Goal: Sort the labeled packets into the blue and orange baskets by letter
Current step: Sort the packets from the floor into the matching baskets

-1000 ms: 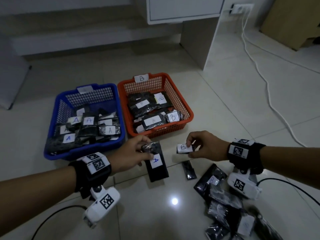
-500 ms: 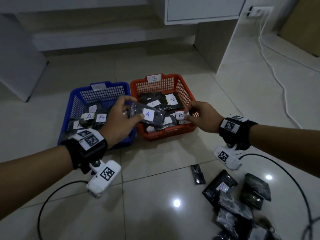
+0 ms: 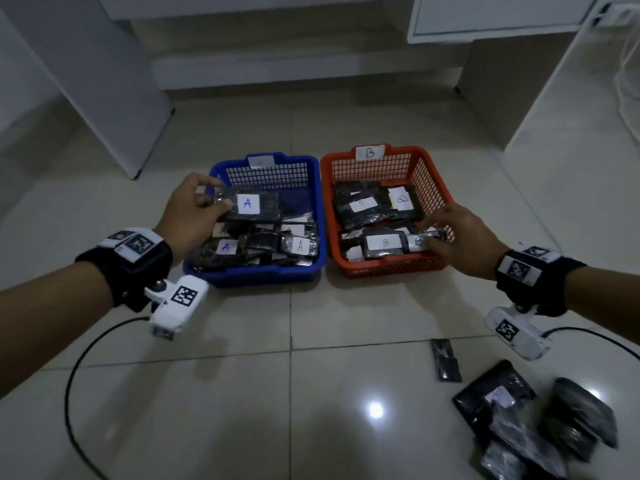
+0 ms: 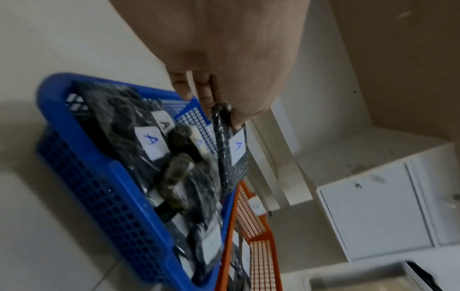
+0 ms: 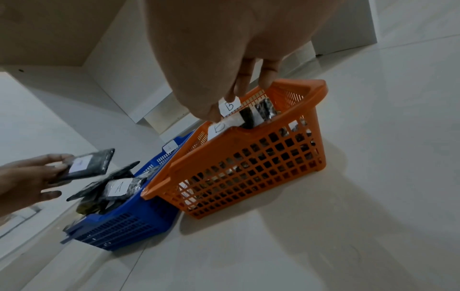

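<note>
tiled floor, white cabinet, black cable

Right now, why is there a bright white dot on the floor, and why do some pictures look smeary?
Head view: the dot is lamp glare on the shiny floor. Left wrist view: the blue basket is motion-blurred. Right wrist view: sharper, though the left hand is smeared and the walls bend.

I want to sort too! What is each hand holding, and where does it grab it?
Left hand pinches the A packet by its end; right hand pinches a small B packet by its label end.
</note>
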The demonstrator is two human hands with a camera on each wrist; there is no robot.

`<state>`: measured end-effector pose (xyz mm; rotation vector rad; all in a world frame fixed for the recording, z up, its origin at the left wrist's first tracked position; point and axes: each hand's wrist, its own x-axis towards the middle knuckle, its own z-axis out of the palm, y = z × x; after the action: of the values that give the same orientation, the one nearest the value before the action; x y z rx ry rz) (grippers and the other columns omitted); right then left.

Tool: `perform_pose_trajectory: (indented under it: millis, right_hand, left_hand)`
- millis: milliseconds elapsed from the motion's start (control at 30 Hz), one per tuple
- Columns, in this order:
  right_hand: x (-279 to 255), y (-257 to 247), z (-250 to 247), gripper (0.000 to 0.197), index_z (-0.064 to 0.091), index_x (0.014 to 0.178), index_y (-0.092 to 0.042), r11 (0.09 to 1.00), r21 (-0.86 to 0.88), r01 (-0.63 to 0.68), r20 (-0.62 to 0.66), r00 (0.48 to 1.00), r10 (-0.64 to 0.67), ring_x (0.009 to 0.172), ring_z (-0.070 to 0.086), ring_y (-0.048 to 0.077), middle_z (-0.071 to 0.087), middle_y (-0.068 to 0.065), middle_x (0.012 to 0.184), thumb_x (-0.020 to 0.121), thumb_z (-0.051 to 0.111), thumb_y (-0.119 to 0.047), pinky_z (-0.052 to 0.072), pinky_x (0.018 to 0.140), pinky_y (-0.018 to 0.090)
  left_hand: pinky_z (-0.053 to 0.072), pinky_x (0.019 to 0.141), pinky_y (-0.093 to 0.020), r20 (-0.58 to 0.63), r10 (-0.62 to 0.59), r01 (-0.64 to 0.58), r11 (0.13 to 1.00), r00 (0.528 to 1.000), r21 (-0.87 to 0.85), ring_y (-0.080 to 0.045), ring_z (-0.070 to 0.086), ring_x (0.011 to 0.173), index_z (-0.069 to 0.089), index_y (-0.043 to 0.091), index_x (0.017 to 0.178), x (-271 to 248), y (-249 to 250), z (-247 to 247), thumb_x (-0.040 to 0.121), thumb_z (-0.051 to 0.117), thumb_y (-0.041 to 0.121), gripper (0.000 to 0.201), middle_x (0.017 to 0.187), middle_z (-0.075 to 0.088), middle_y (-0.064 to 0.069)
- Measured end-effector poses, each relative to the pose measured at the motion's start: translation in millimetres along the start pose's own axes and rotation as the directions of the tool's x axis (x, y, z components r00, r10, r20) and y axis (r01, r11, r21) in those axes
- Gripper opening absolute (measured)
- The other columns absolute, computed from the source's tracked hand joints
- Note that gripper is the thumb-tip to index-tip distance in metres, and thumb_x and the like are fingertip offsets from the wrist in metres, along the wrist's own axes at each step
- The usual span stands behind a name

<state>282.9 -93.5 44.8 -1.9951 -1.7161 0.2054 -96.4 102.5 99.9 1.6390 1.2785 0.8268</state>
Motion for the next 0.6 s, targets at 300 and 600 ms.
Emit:
perform_pose_trajectory:
  millis: [300,600]
  right_hand:
    - [1,-3,7,0.022,0.07,0.11,-0.01,1.0,0.011,0.007,0.023,1.0,-0.007,0.107,0.046,0.014,0.057,0.009,0.118,0.088,0.072,-0.014,0.037,0.093,0.031]
    - [-9,4,2,0.024,0.069,0.114,-0.014,1.0,0.011,-0.002,0.036,0.999,0.002,0.11,0.047,0.017,0.054,0.004,0.119,0.09,0.071,-0.02,0.044,0.095,0.037]
  left_hand:
    - [0.046,0.058,-0.022,-0.222,-0.296,0.317,0.946,0.929,0.063,-0.018,0.062,0.083,0.064,0.013,0.107,2,-49,-32,0.086,0.075,0.025,0.027,0.11,0.069,-0.01]
    - [0.049,0.076,-0.034,-0.179,-0.234,0.286,0.883,0.956,0.372,-0.023,0.065,0.089,0.069,0.013,0.092,-1,-58,-29,0.077,0.08,0.036,0.03,0.097,0.071,-0.005]
